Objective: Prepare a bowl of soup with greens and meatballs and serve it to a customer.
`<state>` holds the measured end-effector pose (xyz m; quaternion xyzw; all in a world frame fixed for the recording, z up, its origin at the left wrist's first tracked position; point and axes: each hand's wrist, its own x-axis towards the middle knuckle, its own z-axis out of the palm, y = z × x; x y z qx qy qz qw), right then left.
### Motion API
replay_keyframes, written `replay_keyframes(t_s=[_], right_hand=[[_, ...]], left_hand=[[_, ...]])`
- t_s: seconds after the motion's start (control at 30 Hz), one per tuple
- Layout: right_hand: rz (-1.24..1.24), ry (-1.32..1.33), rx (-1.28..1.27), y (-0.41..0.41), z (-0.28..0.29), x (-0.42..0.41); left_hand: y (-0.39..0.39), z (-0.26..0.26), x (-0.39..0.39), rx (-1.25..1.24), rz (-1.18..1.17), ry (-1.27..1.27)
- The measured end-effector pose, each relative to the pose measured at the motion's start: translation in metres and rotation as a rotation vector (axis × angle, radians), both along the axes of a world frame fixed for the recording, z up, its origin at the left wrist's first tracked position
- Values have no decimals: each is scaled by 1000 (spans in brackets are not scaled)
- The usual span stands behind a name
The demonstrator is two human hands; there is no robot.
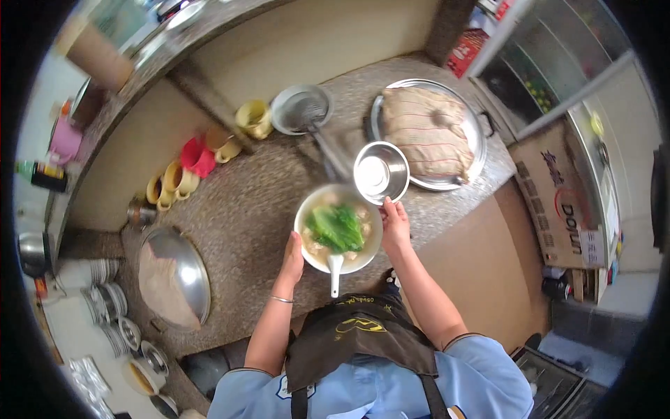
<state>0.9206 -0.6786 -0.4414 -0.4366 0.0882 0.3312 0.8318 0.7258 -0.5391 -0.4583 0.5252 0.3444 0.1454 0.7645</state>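
Observation:
In front of my apron is a white bowl of soup [301,230] with pale pieces, perhaps dumplings, in the broth. A green lettuce-like leaf [337,226] lies on top. The handle of a white spoon [335,280] sticks out over the near rim. My left hand [294,257] supports the bowl's left side. Between the fingers of my right hand [397,225] is the rim of a small stainless steel bowl [399,170], tilted so that its shiny inside shows. That hand also lies against the right side of the soup bowl; how firmly, I cannot tell.
On the speckled stone counter [246,209], a cloth-covered mound [429,131] sits on a round metal tray [477,149]. A long-handled strainer [309,111] rests at the back. Several yellow mugs [180,178] stand left, near a partly cloth-covered metal tray [191,277]. A cardboard box [549,194] is at right.

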Motion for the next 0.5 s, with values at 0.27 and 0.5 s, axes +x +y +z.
replay_keyframes(t_s=[0.27, 0.5], right_hand=[[-207, -24, -49, -161, 50, 108], [-385, -69, -30, -310, 74, 222]], left_hand=[[-136, 39, 148, -200, -183, -220], [-271, 74, 290, -354, -346, -206]])
